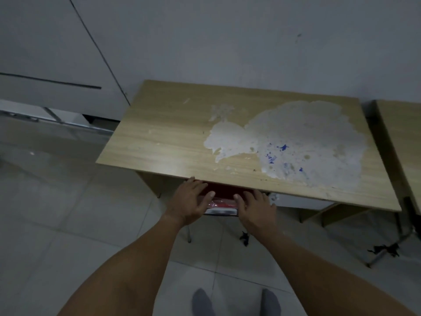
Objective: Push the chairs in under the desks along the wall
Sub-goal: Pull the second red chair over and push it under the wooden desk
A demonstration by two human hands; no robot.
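A wooden desk (173,133) with a large worn white patch stands against the grey wall. A red chair (224,202) sits almost wholly under its front edge; only the top of the backrest and two thin metal legs show. My left hand (192,201) lies on the left end of the backrest, fingers spread over it. My right hand (255,209) rests on the right end in the same way. Both palms press flat against the chair top rather than wrapping around it.
A second wooden desk (401,144) stands at the right edge, close beside the first. Its metal leg (387,249) reaches out over the floor. White cabinets (57,53) fill the left. The pale tiled floor (68,224) lies open at left. My socked feet (234,302) show below.
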